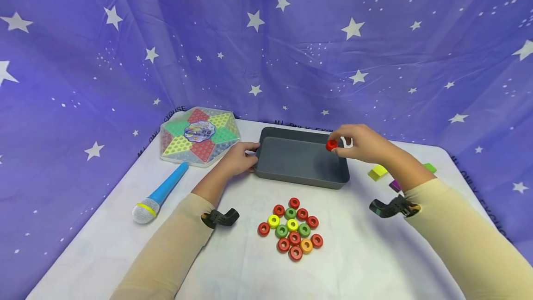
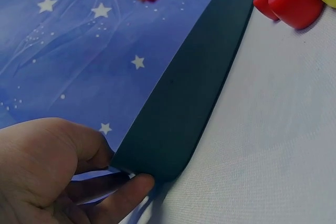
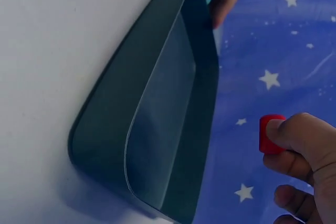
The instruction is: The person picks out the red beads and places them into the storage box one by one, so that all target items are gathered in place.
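Pinching a small, round, glossy red ring (image 1: pixel 330 147) between thumb and fingers of the right hand (image 1: pixel 361 142), and holding it up over the right end of a shallow, dark grey, rectangular tray (image 1: pixel 295 180), as seen from the head. Showing clearly in the right wrist view as well: caught by its sides, off the tray and set against a purple-blue fabric backdrop (image 1: pixel 266 68) with white stars. Across at the opposite end, grasping the tray by its left wall with the left hand (image 1: pixel 237 158), fingers bent at the corner, well apart from the raised ring. And down in front, on the near side of the tray, between the forearms and apart from both hands: a loose cluster of similar rings (image 1: pixel 292 229), nine red, three green, two yellow, one orange, all lying on a white cloth-covered table (image 1: pixel 233 272). Off to the left, just beside the left hand, a clear hexagonal game box (image 1: pixel 200 132) with a coloured star pattern; nearer, a blue-handled microphone (image 1: pixel 166 189) with a silvery head and yellow band. Out by the right forearm, a yellow block (image 1: pixel 378 172), plus purple and green ones partly hidden.
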`<act>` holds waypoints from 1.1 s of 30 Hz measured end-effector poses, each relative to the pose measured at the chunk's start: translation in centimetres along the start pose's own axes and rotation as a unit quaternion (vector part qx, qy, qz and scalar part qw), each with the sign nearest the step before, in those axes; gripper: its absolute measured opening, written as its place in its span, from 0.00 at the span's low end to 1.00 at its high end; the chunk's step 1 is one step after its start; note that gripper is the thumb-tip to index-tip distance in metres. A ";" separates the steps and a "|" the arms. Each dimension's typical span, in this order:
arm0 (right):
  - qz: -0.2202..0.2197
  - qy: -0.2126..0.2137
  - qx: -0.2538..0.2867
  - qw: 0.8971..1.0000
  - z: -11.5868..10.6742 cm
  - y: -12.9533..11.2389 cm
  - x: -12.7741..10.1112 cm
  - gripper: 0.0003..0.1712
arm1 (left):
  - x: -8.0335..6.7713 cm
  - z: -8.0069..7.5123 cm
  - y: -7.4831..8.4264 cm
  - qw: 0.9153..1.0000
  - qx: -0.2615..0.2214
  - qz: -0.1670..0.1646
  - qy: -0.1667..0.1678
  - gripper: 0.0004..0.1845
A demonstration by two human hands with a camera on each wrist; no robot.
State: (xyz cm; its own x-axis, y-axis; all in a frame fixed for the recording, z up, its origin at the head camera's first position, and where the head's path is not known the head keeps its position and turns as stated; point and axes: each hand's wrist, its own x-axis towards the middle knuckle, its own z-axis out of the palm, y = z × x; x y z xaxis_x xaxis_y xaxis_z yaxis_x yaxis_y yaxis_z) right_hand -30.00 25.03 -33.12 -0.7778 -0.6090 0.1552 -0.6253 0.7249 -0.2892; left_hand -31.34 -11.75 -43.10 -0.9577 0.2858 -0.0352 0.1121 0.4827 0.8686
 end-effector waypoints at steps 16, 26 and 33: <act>0.104 -0.030 -0.036 0.993 3.8 4.0 4.9 0.15 | 0.3 0.0 0.0 1.000 -0.008 -0.009 0.000 0.31; 0.139 -0.052 -0.153 0.977 6.5 4.3 5.3 0.14 | 0.6 0.0 -0.2 1.000 -0.005 -0.017 0.001 0.31; 0.144 -0.046 -0.155 0.976 7.0 4.4 5.2 0.15 | 0.5 0.0 0.0 1.000 -0.006 -0.020 0.005 0.31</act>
State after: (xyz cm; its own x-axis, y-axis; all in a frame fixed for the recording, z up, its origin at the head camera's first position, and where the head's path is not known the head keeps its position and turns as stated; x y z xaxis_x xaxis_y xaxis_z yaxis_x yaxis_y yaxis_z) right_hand -36.34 22.85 -40.27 -0.9240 -0.3818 0.0208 -0.3820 0.9241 -0.0068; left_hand -31.78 -11.60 -43.14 -0.9637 0.2586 -0.0663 0.0697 0.4835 0.8726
